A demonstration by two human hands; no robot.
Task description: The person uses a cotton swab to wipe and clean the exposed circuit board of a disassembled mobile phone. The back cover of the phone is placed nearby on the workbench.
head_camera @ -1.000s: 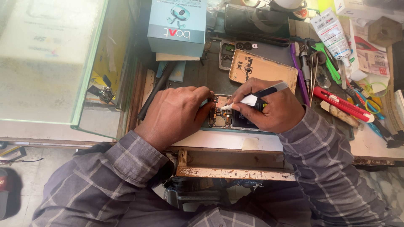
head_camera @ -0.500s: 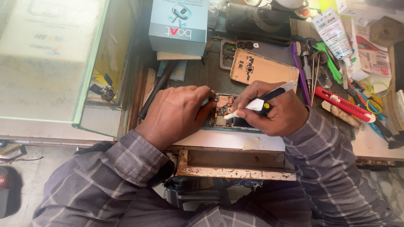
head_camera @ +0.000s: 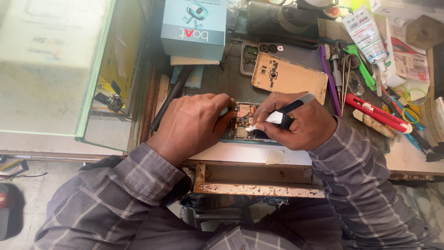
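Note:
An opened phone (head_camera: 243,121) lies on the workbench with its circuit board bare. My left hand (head_camera: 194,125) grips its left edge and holds it down. My right hand (head_camera: 300,122) holds a flat black-and-white pry tool (head_camera: 282,113), whose white tip touches the board near the phone's lower middle. My right hand hides most of the phone's right half. The phone's tan back cover (head_camera: 289,78) lies apart, just behind my right hand.
A teal box (head_camera: 194,28) stands at the back. A red utility knife (head_camera: 381,113), tweezers, a purple tool (head_camera: 329,81), a green tool and a white tube (head_camera: 365,32) crowd the right. A glass case (head_camera: 51,69) fills the left. An open drawer (head_camera: 252,178) sits below the bench edge.
The pry tool's tip has shifted slightly left and down along the board. My left hand keeps its hold on the phone.

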